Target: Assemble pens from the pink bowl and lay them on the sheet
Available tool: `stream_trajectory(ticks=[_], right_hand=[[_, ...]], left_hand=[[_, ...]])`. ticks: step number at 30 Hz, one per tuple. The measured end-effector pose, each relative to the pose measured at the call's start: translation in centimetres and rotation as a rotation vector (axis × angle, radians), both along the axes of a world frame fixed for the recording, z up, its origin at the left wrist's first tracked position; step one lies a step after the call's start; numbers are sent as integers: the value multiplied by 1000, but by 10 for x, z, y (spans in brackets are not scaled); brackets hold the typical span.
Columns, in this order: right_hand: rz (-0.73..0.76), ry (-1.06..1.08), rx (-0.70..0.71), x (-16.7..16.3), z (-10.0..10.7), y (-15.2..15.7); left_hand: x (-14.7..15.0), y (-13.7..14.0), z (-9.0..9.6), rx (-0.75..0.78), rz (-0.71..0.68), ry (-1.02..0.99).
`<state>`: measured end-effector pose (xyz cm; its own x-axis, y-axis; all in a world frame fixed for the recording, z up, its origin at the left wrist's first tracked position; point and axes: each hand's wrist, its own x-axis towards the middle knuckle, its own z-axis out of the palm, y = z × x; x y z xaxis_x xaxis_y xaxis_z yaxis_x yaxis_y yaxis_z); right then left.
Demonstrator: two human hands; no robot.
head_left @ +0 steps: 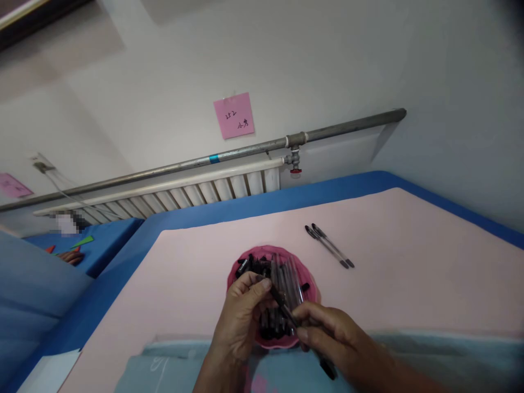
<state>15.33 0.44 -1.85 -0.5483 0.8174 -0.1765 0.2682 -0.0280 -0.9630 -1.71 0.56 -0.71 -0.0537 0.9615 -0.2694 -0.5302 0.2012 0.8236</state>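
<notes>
1. While the left hand (243,305) pinches the upper end of a black pen (279,298) between thumb and forefinger, the right hand (333,330) grips its lower end; both grips are closed on it.
2. The pen slants down to the right at the lower centre of the frame, above a pink scalloped basket (262,250).
3. A black-tipped piece (327,368) shows beneath the right hand; whether it belongs to the same pen is unclear.
4. Inside the basket, clear pen barrels (292,275) lie at the right side, with black pen caps (256,265) toward the upper left.
5. Right of centre, two capped pens (329,246) lie side by side on a pale pink mat (409,262), well apart from both hands.
6. The mat covers much of a blue tabletop (286,203).
7. At the left edge, another person's hand (70,257) rests near a green piece (84,241).
8. At upper centre, a pink sticky note (234,115) hangs above a metal pipe (347,129) and white radiator (225,190).
</notes>
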Motion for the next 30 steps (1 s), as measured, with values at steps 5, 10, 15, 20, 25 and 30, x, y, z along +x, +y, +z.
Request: stream_trajectory(ticks=[5,10,15,20,25,30], right_hand=[[13,-16,29,1,0,1],[20,-35,52,0,-1,-1],[-3,-44,85,0,1,-1],[-1,-60,89,0,1,0],[-9,-38,82,1,-1,1],[-3,-82,98,1,-1,0]], left_hand=[[2,-1,5,1,-57,-16],[4,-1,4,7,-11,21],[2,-1,3,10,-54,25],[5,-2,5,12,-63,6],[5,-2,2,11,-72,0],[4,-1,2,19,-56,6]])
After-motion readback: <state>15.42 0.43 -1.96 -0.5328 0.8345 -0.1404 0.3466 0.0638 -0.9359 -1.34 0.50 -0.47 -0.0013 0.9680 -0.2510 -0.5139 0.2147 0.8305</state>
